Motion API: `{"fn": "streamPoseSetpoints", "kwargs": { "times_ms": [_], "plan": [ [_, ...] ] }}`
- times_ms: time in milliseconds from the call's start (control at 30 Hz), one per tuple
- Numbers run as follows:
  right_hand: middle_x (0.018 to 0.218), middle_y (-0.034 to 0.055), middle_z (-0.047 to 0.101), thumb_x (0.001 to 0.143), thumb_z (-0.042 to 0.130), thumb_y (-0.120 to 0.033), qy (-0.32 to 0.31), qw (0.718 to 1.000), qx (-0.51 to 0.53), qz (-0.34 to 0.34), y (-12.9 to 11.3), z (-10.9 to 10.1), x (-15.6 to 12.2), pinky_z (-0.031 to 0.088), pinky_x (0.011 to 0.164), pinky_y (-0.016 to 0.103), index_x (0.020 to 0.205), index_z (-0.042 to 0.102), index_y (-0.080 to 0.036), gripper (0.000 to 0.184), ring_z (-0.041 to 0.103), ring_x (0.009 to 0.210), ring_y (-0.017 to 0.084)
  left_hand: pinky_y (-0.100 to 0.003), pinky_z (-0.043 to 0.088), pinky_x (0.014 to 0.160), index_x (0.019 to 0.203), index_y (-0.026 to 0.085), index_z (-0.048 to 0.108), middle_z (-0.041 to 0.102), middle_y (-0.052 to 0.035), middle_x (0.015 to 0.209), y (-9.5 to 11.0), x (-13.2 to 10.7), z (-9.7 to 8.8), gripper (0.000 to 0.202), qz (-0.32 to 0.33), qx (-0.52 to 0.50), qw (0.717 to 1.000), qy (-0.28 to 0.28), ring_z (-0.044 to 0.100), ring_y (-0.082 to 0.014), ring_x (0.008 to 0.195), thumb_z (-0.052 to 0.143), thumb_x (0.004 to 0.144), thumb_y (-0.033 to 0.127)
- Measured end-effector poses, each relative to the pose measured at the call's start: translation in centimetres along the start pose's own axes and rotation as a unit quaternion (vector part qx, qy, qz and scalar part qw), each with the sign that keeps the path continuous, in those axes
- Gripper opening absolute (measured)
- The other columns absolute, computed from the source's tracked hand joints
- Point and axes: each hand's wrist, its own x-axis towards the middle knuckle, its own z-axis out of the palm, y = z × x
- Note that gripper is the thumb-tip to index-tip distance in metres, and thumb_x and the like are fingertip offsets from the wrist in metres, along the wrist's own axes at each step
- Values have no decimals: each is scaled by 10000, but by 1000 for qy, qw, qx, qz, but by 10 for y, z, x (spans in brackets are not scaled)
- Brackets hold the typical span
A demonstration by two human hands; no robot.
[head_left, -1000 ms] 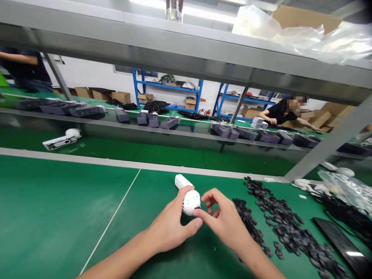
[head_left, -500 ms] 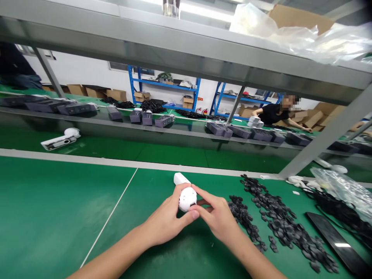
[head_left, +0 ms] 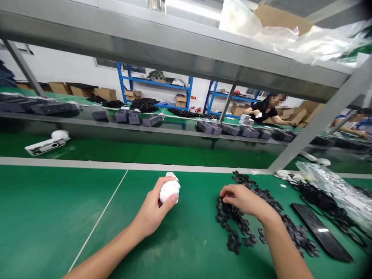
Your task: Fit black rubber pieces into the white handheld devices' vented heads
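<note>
Left hand closed firmly around a white round plastic device, above the green counter. Right hand well apart, curled down onto a heap of small black parts; whether any piece is grasped, not possible to tell.

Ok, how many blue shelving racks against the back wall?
2: the left blue shelving rack left of centre, the right blue shelving rack behind a grey upright. More may be hidden by the overhead shelf.
</note>
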Motion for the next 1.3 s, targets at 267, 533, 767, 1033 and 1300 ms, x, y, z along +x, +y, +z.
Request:
{"fn": "streamPoseSetpoints", "kwargs": {
  "times_ms": [267,533,767,1033,1300],
  "plan": [
    [847,18,694,860,673,-208,-33,999,-22,-30,-4,16,6,429,632,259,887,750,-244,89,622,735,181,-239,399,629,1307,303,454,594,22,928,-9,-4,1,427,-12,25,1000,-11,478,-142,699,594,969,524],
    [962,37,707,969,574,-245,15,994,21,-103,-32,38,17,476,710,283,947,718,-228,147,633,814,187,-238,393,605,1295,284,455,587,22,858,2,-4,2,438,-17,48,998,-33,482,-151,661,584,953,524],
    [1096,59,753,1030,531,-327,52,992,42,-109,-29,34,19,511,912,341,1079,773,-247,260,685,1002,237,-242,405,622,1287,273,469,602,13,884,7,-4,3,443,-20,50,998,-36,507,-156,681,592,938,517],
    [1011,47,723,988,611,-355,6,992,19,-125,-32,39,19,519,827,315,1033,770,-252,194,669,919,217,-247,420,613,1347,274,498,616,6,903,8,-3,0,510,-46,49,996,-57,537,-155,685,643,904,483],
    [853,51,768,925,688,-493,-13,940,333,-71,-70,57,13,593,762,318,988,731,-177,325,739,818,209,-248,517,572,1323,295,375,537,29,916,-13,-8,23,527,-80,-132,980,-122,575,-139,698,689,905,359]
  ]
}}
